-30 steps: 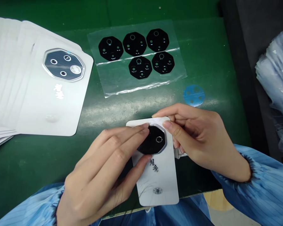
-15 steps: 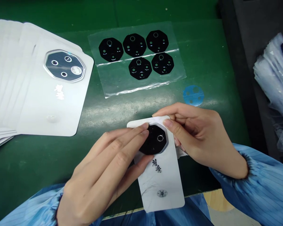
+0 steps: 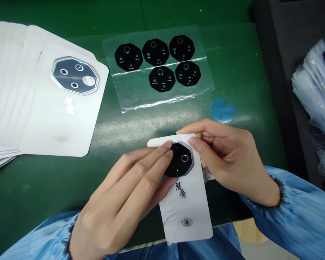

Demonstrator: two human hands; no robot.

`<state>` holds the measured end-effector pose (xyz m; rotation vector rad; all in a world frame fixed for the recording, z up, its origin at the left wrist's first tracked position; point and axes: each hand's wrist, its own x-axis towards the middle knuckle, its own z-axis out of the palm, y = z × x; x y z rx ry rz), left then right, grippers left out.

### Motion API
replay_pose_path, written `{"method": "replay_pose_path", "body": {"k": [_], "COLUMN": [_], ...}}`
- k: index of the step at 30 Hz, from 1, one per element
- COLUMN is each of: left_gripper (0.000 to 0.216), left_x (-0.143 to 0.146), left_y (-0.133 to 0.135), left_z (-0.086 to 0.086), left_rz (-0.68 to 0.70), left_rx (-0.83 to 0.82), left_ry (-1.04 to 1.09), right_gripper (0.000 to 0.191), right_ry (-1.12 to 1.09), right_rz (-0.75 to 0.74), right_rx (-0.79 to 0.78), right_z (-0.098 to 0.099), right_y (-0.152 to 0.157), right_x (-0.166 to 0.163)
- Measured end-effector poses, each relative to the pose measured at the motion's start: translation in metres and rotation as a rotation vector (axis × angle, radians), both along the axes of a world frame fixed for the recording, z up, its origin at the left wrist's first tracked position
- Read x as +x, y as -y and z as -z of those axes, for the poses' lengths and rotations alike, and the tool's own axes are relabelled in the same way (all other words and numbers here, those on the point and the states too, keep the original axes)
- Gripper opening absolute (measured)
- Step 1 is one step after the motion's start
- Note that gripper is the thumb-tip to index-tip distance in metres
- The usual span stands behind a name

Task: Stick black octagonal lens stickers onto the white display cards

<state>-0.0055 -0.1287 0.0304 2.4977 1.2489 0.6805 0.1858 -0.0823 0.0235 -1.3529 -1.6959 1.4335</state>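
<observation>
A white phone back cover (image 3: 189, 213) with dark printed characters lies tilted near the table's front edge. On its upper part a black octagonal lens cover (image 3: 180, 166) sits inside a silver-grey frame. My left hand (image 3: 130, 195) reaches over from the left, fingertips together on the lens cover's upper left and thumb against its lower edge. Its fingers hide the left part. My right hand (image 3: 222, 155) pinches the back cover's upper right corner, thumb on top and the other fingers behind. Something white shows beneath the right hand, too hidden to name.
A clear plastic sheet (image 3: 137, 95) carries several black octagonal lens covers (image 3: 161, 78). To its right lies a blue round film (image 3: 222, 111) with holes. A fanned stack of white back covers (image 3: 78, 126) is at left. Plastic bags (image 3: 312, 83) lie on a dark surface at right.
The left hand has shifted slightly right over the lens cover, its fingertips still on it. The right hand keeps its pinch on the back cover, and the whole view has moved very slightly.
</observation>
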Motion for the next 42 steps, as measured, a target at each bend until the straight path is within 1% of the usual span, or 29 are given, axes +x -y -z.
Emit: {"method": "replay_pose_path", "body": {"k": [4,10,16,19,25,28,33,37,42], "left_gripper": [0.042,0.040,0.042,0.039,0.038,0.040,0.042,0.045,0.046], "left_x": [-0.0011,-0.0016,-0.0007,-0.0006,-0.0004,-0.0001,-0.0009,-0.0024,-0.0041], "left_y": [-0.0013,-0.0016,-0.0006,-0.0016,-0.0036,-0.0038,-0.0036,-0.0020,-0.0015], "left_z": [0.0019,0.0025,0.0034,0.0025,0.0014,0.0024,0.0038,0.0032,0.0027], "left_rz": [0.021,0.009,0.011,-0.002,-0.015,-0.005,0.017,0.012,0.015], "left_rx": [0.013,0.020,0.013,0.011,0.012,-0.004,0.003,-0.038,-0.094], "left_ry": [0.014,0.010,0.010,0.021,0.055,0.052,0.067,0.039,0.006], "right_gripper": [0.012,0.014,0.015,0.015,0.013,0.012,0.011,0.011,0.012], "right_ry": [-0.001,-0.056,-0.035,-0.048,-0.059,-0.053,-0.041,-0.056,-0.091], "right_rz": [-0.009,-0.027,-0.016,-0.012,-0.026,-0.041,-0.025,-0.002,-0.021], "right_rx": [0.032,0.062,0.070,0.078,0.051,0.031,0.000,-0.007,-0.003], "right_z": [0.0014,0.0045,0.0029,0.0018,0.0014,0.0021,0.0028,0.0044,0.0097], "right_y": [-0.0004,-0.0012,-0.0010,0.0003,0.0001,-0.0012,-0.0007,0.0000,-0.0009], "right_x": [0.0009,0.0029,0.0011,0.0000,0.0004,0.0019,0.0017,-0.0009,-0.0036]}}
